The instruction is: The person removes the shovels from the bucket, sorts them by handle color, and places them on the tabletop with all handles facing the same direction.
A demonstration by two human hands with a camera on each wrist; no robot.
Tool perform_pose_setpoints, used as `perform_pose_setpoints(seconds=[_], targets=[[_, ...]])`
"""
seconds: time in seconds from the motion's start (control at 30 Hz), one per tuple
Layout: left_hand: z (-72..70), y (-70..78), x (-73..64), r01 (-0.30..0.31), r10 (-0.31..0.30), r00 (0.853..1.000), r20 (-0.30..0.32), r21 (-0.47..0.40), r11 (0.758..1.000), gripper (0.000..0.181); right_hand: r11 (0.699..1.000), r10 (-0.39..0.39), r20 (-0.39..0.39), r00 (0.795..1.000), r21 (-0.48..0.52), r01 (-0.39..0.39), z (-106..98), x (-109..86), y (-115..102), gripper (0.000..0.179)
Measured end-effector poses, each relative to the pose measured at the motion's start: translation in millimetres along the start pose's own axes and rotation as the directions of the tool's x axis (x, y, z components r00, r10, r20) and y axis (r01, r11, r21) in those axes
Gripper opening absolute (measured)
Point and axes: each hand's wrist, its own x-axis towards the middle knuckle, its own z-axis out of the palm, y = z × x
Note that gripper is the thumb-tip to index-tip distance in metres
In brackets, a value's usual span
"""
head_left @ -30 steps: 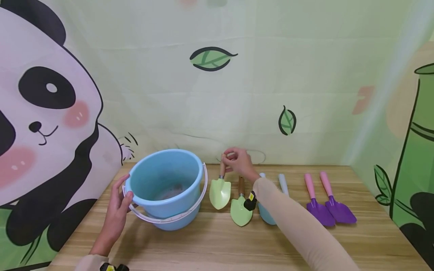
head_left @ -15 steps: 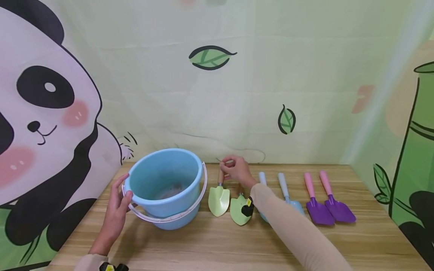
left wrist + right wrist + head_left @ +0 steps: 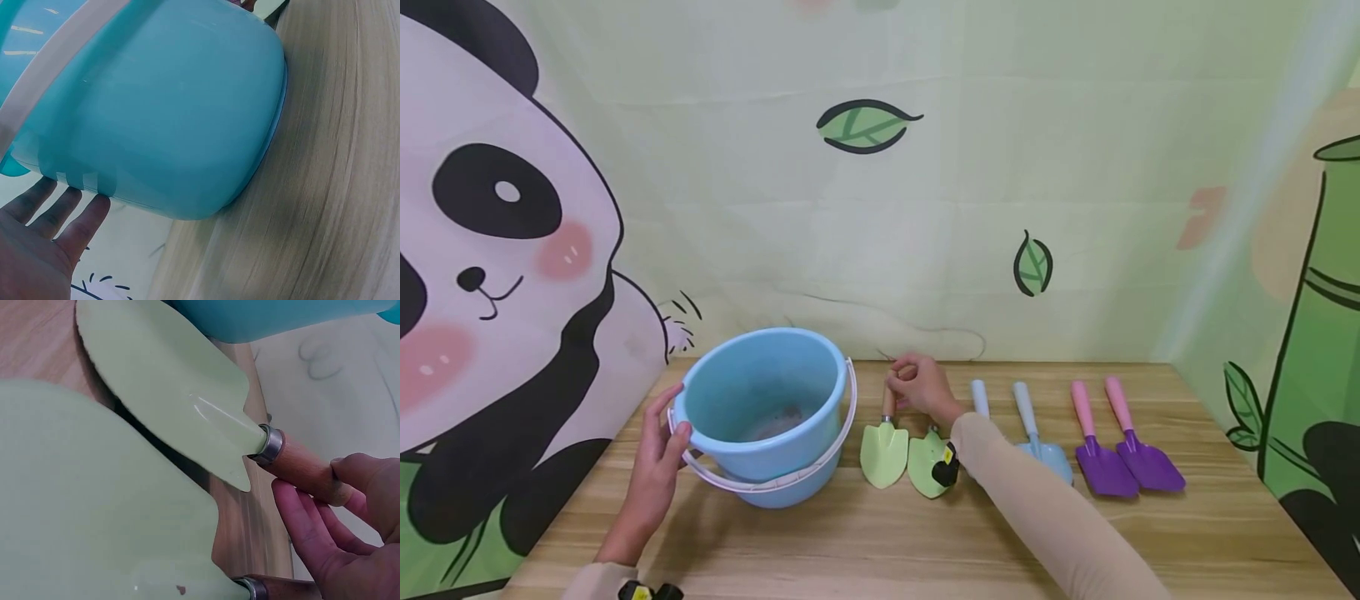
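Observation:
A light blue bucket [image 3: 760, 458] with a white carrying handle [image 3: 790, 479] stands at the left of the table. My left hand [image 3: 655, 475] rests against its left side near the rim, and the left wrist view shows the fingertips [image 3: 94, 203] touching the wall. To the bucket's right, my right hand [image 3: 925, 390] pinches the wooden handle of a pale green trowel [image 3: 883, 454] near its end. The blade points toward me, low over the table. Close beside it lies a second pale green trowel [image 3: 925, 467], its handle partly covered by my right hand.
Right of the green trowels lie two light blue shovels, one [image 3: 1047, 460] plainly seen and one [image 3: 979, 396] mostly behind my right sleeve. Farther right are two purple shovels [image 3: 1105, 471] with pink handles. A panda-print cloth [image 3: 925, 208] hangs behind the wooden table [image 3: 850, 550].
My right hand has lowered the trowel and brought its blade toward me, beside the second green trowel. The left hand and bucket have stayed in place.

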Motion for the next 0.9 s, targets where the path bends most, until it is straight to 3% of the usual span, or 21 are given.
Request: perform_pose_setpoints(seconds=[0.4, 0.9], targets=[[-0.2, -0.1, -0.2, 0.007, -0.007, 1.000, 0.003, 0.001, 1.000, 0.054, 0.996, 0.048, 0.005, 0.999, -0.081, -0.048, 4.5, 0.1, 5.5, 0.024], [0.4, -0.6, 0.3, -0.003, 0.003, 1.000, -0.004, -0.013, 1.000, 0.054, 0.980, 0.054, 0.044, 0.998, -0.193, -0.044, 8.5, -5.3, -0.8, 0.023]])
